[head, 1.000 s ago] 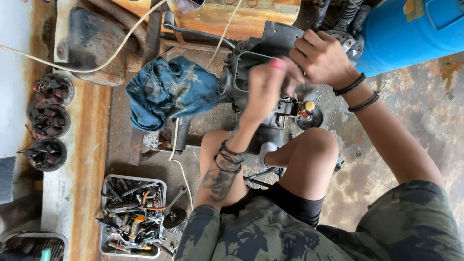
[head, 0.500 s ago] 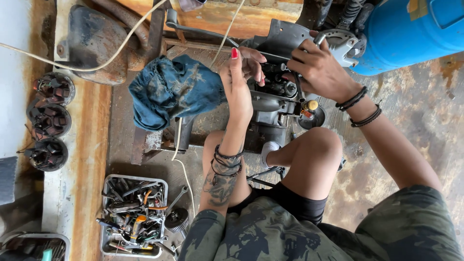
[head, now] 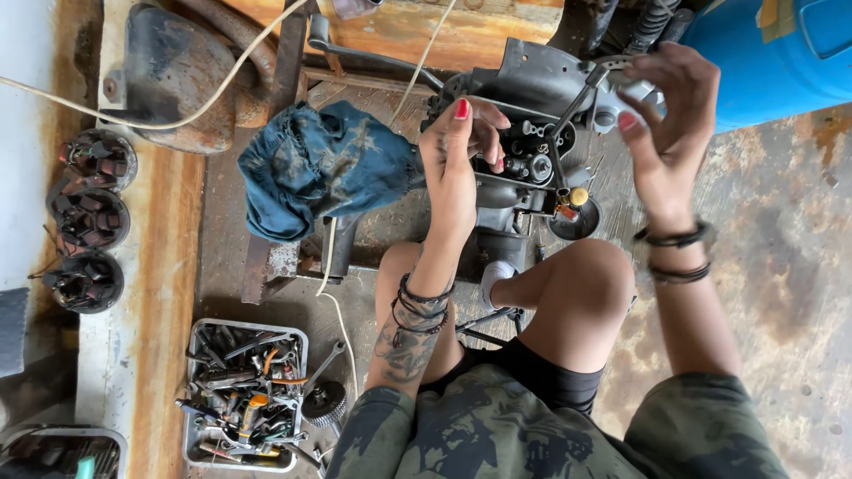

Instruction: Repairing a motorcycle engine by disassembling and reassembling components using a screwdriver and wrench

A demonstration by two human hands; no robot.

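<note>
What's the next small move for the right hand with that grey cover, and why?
Probably lower the grey cover onto the engine block. The right hand holds it tilted just above the open, exposed parts, while the left hand rests its fingers on the block, seemingly steadying it.

Single view, head-mounted, looking steeply down over the wearer's own lap and raised knee to the floor (head: 781,293). It faces forward and down, at arm's length from the work. The left hand (head: 457,168) and right hand (head: 666,124) sit in the upper centre, against a dark engine assembly (head: 532,89). The frame's left edge takes in a tray of tools (head: 244,395); its top right corner, a blue drum (head: 772,53). No second view; no overlap to report.
</note>
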